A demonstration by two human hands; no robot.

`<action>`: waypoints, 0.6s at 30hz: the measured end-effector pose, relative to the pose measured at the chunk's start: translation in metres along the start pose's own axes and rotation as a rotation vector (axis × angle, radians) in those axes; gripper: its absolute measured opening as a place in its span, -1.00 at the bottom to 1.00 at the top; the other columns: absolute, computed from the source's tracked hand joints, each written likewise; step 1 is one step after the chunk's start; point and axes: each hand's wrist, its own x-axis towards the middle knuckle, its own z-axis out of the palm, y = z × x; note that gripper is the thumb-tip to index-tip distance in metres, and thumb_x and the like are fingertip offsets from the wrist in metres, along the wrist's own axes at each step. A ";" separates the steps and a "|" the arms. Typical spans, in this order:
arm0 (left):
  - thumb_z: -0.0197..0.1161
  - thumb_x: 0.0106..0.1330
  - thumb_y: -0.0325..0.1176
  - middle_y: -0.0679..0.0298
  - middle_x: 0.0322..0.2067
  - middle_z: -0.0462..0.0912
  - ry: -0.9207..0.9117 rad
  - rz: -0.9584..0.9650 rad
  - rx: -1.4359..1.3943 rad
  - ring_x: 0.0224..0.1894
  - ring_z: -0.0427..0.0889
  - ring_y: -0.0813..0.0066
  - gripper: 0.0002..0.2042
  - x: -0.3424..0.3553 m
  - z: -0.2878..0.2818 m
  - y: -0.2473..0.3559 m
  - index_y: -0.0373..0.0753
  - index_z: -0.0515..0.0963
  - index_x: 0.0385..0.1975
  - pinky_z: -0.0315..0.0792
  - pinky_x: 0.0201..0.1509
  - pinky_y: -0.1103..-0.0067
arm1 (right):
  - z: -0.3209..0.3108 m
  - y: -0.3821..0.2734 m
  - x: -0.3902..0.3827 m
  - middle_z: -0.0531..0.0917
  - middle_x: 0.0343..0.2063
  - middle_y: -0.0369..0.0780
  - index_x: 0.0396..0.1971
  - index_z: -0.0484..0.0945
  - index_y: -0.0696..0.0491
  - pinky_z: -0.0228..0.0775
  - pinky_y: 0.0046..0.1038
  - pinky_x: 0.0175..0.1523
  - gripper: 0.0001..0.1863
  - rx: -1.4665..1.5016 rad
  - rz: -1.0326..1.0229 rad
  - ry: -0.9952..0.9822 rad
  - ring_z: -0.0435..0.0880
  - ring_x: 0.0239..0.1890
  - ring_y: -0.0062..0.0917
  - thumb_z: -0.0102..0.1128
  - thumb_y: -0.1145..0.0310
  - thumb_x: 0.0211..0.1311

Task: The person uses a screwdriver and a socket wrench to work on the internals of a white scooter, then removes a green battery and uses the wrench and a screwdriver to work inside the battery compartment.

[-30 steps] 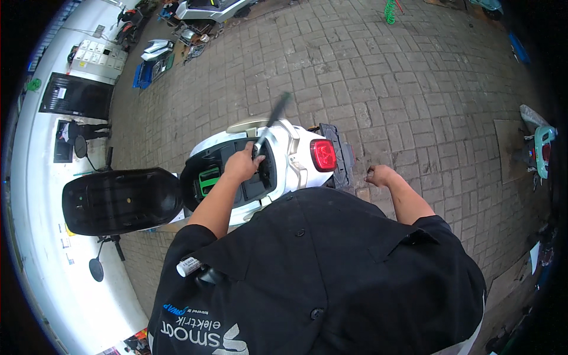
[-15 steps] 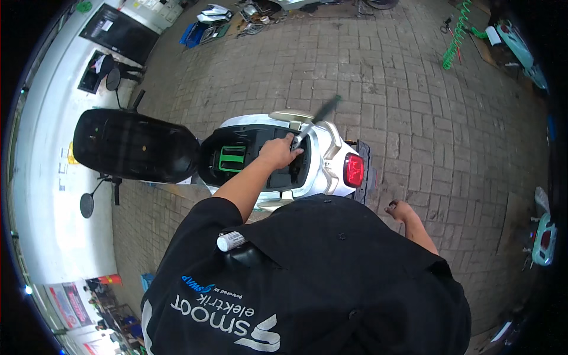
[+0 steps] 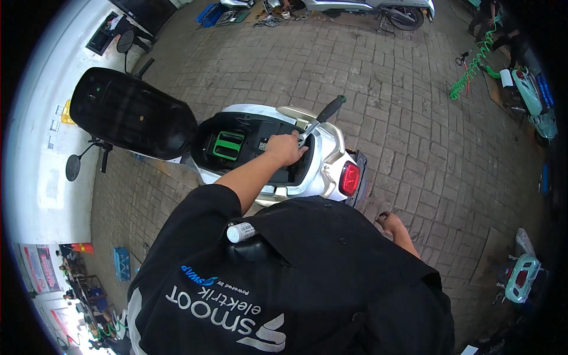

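Observation:
A white scooter (image 3: 322, 171) stands in front of me, its black seat (image 3: 133, 115) tipped up to the left and its under-seat compartment (image 3: 204, 133) uncovered. My left hand (image 3: 285, 148) reaches into the rear of that compartment. It is closed around the lower end of a ratchet wrench (image 3: 322, 118) with a silver shank and dark handle, which slants up over the rear rim. The head of the wrench is hidden by my fingers. My right hand (image 3: 390, 222) hangs low beside the scooter's tail, fingers curled; whatever may be in them cannot be made out.
A green handle-like part (image 3: 228, 145) sits in the front of the compartment. The red tail light (image 3: 350, 178) is close to my right hand. Another scooter (image 3: 378, 8) stands across the brick paving. A green coiled hose (image 3: 473, 71) hangs at the far right, near a light-green scooter (image 3: 528, 94).
The view has tilted and shifted, showing more of the far scooter. The wrench handle, blurred before, is now sharp. My left hand stays at the wrench; my right hand remains low.

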 end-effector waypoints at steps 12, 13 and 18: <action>0.06 0.33 0.14 -0.07 -0.32 0.69 0.010 0.018 0.021 -0.28 0.68 -0.02 -0.38 -0.007 -0.002 0.002 -0.35 0.36 0.10 0.47 -0.08 0.23 | 0.007 0.013 -0.003 0.61 0.01 0.01 0.07 0.56 0.05 0.37 -0.28 0.22 -0.38 -0.008 0.032 -0.002 0.55 0.13 -0.16 0.19 -0.11 0.15; 0.06 0.33 0.14 -0.07 -0.32 0.69 0.012 0.018 0.022 -0.28 0.68 -0.02 -0.38 -0.006 -0.003 0.002 -0.35 0.36 0.10 0.47 -0.08 0.23 | 0.007 0.013 -0.003 0.61 0.01 0.01 0.07 0.56 0.05 0.37 -0.28 0.22 -0.38 -0.008 0.030 0.000 0.55 0.13 -0.16 0.19 -0.11 0.15; 0.06 0.35 0.08 0.04 -0.24 0.67 0.047 0.327 0.132 -0.15 0.65 0.07 -0.46 -0.003 0.005 -0.025 -0.23 0.35 0.14 0.45 -0.04 0.27 | 0.009 0.012 -0.001 0.63 -0.01 -0.02 0.05 0.57 0.05 0.38 -0.28 0.20 -0.38 0.047 0.053 0.001 0.57 0.11 -0.18 0.20 -0.11 0.14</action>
